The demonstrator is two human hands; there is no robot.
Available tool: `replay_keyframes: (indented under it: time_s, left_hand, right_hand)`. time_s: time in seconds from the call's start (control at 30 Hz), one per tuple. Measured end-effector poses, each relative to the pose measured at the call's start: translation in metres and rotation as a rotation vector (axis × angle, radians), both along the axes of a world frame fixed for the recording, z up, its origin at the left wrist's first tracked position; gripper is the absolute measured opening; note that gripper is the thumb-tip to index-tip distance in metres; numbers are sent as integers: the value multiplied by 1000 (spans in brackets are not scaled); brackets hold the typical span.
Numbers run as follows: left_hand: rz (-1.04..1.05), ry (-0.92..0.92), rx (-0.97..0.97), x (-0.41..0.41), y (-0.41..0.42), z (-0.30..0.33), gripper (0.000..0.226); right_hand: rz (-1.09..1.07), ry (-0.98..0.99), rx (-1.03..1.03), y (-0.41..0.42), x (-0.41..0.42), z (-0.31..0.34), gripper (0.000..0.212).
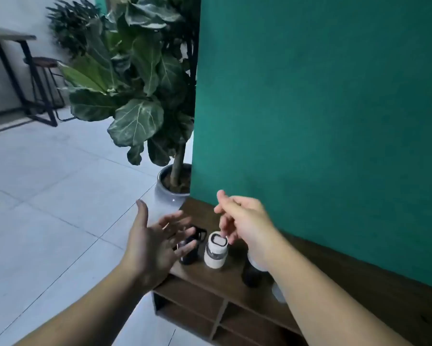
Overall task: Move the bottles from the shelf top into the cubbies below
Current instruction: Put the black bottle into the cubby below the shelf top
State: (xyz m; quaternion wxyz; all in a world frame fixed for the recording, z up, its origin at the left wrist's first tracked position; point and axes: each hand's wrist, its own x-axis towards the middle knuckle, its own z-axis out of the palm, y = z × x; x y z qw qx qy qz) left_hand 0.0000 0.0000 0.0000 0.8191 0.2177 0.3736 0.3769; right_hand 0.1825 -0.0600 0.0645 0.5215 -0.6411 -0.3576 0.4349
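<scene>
On the dark wooden shelf top [200,213] stand a black bottle [191,253] with a loop handle and, right of it, a white bottle [216,250] with a flat cap. A dark bottle [251,274] with a pale lid stands further right, partly hidden by my right forearm. My left hand [155,240] hovers open, palm up, in front of the black bottle and covers part of it. My right hand [244,221] hangs above the white bottle with fingers loosely curled and fingertips near its cap, holding nothing. Open cubbies [192,300] lie below.
A green wall [322,121] rises right behind the shelf. A large potted plant [140,96] stands on the tiled floor at the shelf's left end. A table and stool [42,71] are at the far left. A pale round object [278,293] shows beside my right arm.
</scene>
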Motion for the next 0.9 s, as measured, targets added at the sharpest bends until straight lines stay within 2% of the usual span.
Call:
replay_keyframes:
  time_s: [0.1, 0.13, 0.23, 0.33, 0.43, 0.6, 0.9]
  left_hand:
    - [43, -41, -60, -2, 20, -72, 96]
    - [78, -33, -89, -2, 28, -99, 95]
    - [90, -56, -138, 2, 50, -169, 89]
    - [73, -7, -177, 11, 64, -217, 84]
    - [46, 7, -197, 16, 76, -260, 81]
    - [6, -68, -213, 22, 82, -295, 80]
    - [-2, -140, -143, 14, 66, -319, 72]
  right_hand:
    - [4, -255, -88, 37, -14, -69, 18]
    - [14, -367, -121, 52, -18, -102, 17]
    - [91, -735, -208, 90, -28, -172, 58]
    - [198, -1000, -263, 124, -30, -218, 93]
    - [275, -1224, -330, 154, -30, -254, 107]
    - [222, -1348, -245, 168, -28, -277, 85]
    - [151, -1268, 0, 117, -41, -268, 72]
